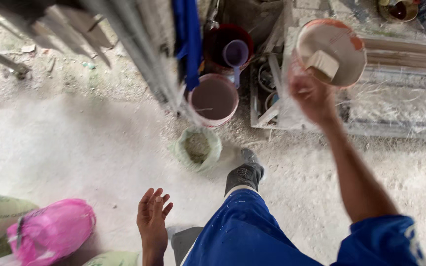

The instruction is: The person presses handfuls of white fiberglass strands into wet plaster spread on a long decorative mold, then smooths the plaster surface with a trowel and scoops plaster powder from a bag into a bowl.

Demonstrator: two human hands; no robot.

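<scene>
Head view: right hand (311, 96) clenched on rim of paint bucket (332, 51), upper right of frame, wide brush (323, 64) inside. Bucket looks rigid, light, rim likely slick; hold rim firmly. Left hand (152, 216) released, empty, lower centre above floor (75, 143).

Right hand (311, 96) raised, arm outstretched, fingers closed in a grip; left hand (152, 216) low, open, fingers spread.
</scene>
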